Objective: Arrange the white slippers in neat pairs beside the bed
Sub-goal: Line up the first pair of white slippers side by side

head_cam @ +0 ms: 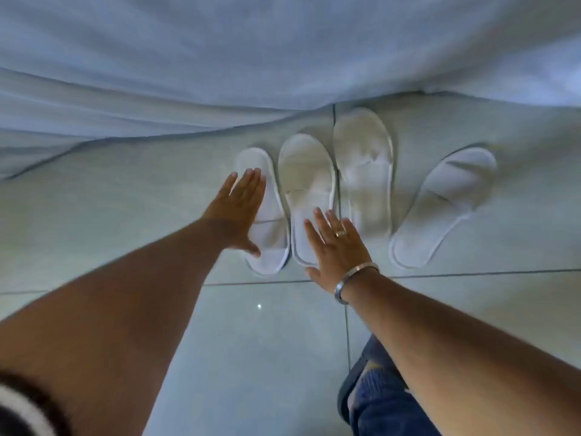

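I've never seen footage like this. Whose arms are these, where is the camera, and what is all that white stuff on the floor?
No machine here: the arms belong to a person wearing a camera on the head, looking down. The left hand lies flat over the leftmost slipper; the right hand, with a ring and a bracelet, lies flat over the second slipper. Neither hand has a grip on anything. A third slipper lies alongside, and the fourth slipper sits apart, angled. All rest on the tiled floor below the draped bedsheet.
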### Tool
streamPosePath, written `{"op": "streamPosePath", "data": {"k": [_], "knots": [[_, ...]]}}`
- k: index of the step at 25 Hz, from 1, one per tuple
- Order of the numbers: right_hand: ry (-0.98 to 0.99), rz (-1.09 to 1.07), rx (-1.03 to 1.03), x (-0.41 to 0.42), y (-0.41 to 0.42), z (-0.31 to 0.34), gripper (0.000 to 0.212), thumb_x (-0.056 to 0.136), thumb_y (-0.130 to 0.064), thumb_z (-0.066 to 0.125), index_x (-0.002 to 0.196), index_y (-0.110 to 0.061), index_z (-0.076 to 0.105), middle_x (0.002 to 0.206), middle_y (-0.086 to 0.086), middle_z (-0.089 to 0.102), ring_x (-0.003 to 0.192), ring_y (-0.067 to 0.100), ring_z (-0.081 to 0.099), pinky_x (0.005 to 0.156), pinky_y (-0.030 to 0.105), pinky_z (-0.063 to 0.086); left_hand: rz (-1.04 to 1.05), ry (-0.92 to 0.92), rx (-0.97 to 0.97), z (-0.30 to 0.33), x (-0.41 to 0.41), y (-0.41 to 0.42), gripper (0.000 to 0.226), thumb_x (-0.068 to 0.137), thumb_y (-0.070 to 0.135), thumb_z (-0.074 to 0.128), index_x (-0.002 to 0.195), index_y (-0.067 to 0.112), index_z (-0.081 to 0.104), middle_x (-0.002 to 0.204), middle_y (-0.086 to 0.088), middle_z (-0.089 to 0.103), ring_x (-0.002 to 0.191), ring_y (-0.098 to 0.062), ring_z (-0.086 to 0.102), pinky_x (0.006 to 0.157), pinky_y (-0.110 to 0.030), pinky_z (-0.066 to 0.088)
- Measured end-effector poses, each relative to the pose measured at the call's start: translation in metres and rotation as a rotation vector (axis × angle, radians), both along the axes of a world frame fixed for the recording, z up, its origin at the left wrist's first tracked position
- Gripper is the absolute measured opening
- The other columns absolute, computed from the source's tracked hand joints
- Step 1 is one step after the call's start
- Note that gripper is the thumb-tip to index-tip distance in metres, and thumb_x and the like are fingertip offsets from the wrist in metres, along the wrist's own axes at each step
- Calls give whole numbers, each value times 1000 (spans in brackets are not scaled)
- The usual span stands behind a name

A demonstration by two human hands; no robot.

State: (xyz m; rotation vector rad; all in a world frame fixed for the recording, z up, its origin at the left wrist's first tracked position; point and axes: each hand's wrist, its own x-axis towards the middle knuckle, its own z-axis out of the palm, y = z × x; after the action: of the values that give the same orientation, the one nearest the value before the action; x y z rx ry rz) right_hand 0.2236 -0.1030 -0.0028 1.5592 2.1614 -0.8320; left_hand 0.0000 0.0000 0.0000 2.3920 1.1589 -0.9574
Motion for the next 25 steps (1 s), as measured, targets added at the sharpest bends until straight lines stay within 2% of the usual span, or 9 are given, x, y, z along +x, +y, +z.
{"op": "streamPosePath", "data": {"k": [3,5,9,14,16,18,21,23,25], "knots": [[71,-114,157,-14,11,-53,104,66,-55,71,147,-12,23,156,18,14,143,36,11,113,52,18,24,14,-102,-38,-5,12,167,41,85,70,140,8,-40,148,-12,-46,136,-27,-44,110,-40,-30],[116,-125,232,-20,9,-73,112,54,-53,78,146,-11,29,154,18,23,142,37,17,111,54,24,50,-4,-142,-48,-13,11,166,41,84,71,134,12,-47,140,-6,-55,130,-23,-52,107,-37,-35],[108,-127,321,-18,5,-74,116,49,-53,81,146,-13,30,152,17,28,141,35,22,111,52,17,53,-3,-177,-44,-11,14,167,40,83,72,135,14,-47,145,-9,-49,134,-26,-47,107,-37,-35],[59,-162,290,-27,2,-75,119,46,-52,83,144,-12,31,152,17,30,139,35,26,111,54,24,5,-28,-182,-42,-18,15,165,41,85,71,137,16,-46,146,-9,-48,135,-23,-46,109,-38,-32],[41,-176,298,-30,2,-69,115,50,-48,83,145,-10,30,153,17,27,139,37,25,111,55,23,-13,-59,-156,-42,-19,14,165,42,83,72,142,15,-39,148,-9,-46,137,-23,-44,114,-42,-25],[-6,-195,240,-38,-4,-61,108,63,-45,79,148,-11,21,156,16,17,142,36,15,113,52,15,-12,-100,-158,-40,-19,13,166,41,82,74,145,13,-35,152,-11,-43,139,-24,-41,117,-45,-19],[-86,-323,223,-56,-27,-54,103,68,-45,75,148,-12,18,157,16,12,142,37,13,113,51,11,-28,-111,-104,-45,-29,9,165,41,84,71,145,12,-35,151,-10,-44,138,-23,-42,118,-43,-18],[-129,-330,144,-79,-48,-54,102,73,-46,70,149,-13,10,158,15,3,143,36,6,114,50,8,34,-130,-76,-46,-49,15,164,41,88,66,144,12,-37,151,-11,-44,138,-22,-42,118,-41,-18],[-146,-382,120,-104,-71,-51,104,69,-46,72,149,-12,14,157,16,8,142,37,12,112,51,16,70,-84,-31,-42,-83,22,165,37,93,60,143,12,-37,154,-13,-40,141,-24,-37,120,-41,-13]]}}
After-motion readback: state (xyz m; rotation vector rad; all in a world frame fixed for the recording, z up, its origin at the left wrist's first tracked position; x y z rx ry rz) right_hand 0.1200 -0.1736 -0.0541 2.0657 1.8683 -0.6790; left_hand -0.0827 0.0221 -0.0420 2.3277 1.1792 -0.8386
